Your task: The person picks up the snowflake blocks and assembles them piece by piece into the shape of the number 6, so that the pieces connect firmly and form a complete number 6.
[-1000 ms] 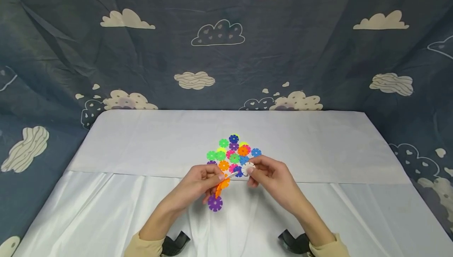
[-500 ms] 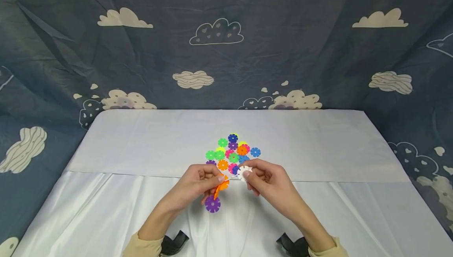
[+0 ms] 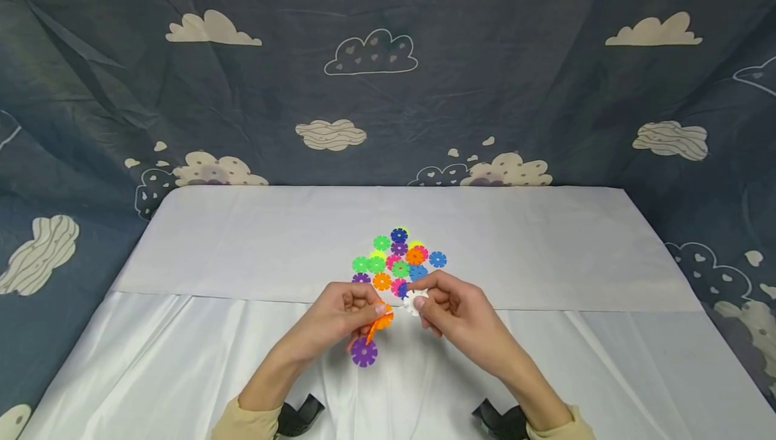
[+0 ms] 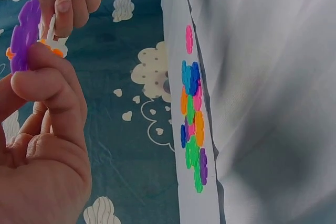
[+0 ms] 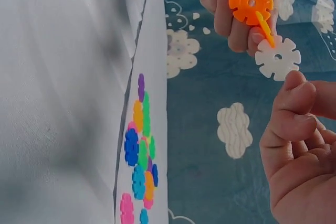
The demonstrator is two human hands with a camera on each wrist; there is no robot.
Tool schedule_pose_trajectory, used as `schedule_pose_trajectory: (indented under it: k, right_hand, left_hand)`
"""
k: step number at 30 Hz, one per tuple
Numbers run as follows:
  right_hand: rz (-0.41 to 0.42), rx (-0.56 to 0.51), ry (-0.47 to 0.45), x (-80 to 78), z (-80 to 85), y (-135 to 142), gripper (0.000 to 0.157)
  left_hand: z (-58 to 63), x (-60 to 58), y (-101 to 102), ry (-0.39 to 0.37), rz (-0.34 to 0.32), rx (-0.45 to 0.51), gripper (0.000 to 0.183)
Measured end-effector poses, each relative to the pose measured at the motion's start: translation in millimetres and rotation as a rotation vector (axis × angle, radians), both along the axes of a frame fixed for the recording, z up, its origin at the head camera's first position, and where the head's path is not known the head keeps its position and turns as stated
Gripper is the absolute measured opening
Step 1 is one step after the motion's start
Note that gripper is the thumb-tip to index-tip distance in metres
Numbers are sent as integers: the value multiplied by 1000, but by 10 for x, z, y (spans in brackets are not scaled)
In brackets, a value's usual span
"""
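My left hand (image 3: 339,315) grips a small chain of notched plastic discs above the table. A purple disc (image 3: 364,352) hangs at its lower end, with an orange disc (image 3: 382,319) above it and another orange one seen edge-on (image 5: 265,29). Between thumb and forefinger, my right hand (image 3: 457,305) pinches a white disc (image 3: 412,302) beside the chain's upper end. A thin white edge (image 4: 51,27) shows near it in the left wrist view. In the right wrist view, the white disc meets the edge-on orange one; whether they are slotted together I cannot tell.
Beyond the hands, a cluster of loose discs in green, blue, pink, orange and purple lies on the white-covered table (image 3: 242,244); one green disc (image 3: 401,269) is mid-cluster. A dark cloud-print curtain (image 3: 376,103) hangs behind. Black straps (image 3: 300,416) sit at the wrists.
My right hand has moved slightly left and down, bringing the white disc closer to the chain. The left hand stays nearly still, with the purple disc hanging a little lower.
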State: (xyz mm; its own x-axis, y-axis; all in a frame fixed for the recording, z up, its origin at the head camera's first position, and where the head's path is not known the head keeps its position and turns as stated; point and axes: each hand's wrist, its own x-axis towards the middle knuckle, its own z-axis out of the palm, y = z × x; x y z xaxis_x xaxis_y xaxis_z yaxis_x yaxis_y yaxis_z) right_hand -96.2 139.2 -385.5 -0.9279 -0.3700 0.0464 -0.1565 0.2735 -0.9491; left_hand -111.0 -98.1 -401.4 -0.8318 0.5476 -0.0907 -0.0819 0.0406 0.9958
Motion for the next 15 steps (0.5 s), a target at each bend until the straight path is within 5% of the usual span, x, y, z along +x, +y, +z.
schedule_pose_trajectory:
  k: [15]
  right_hand:
    - [56,4,-52,-30,-91,-15,16]
  left_hand:
    - [-5,-6,-7,56,-24,-65,17]
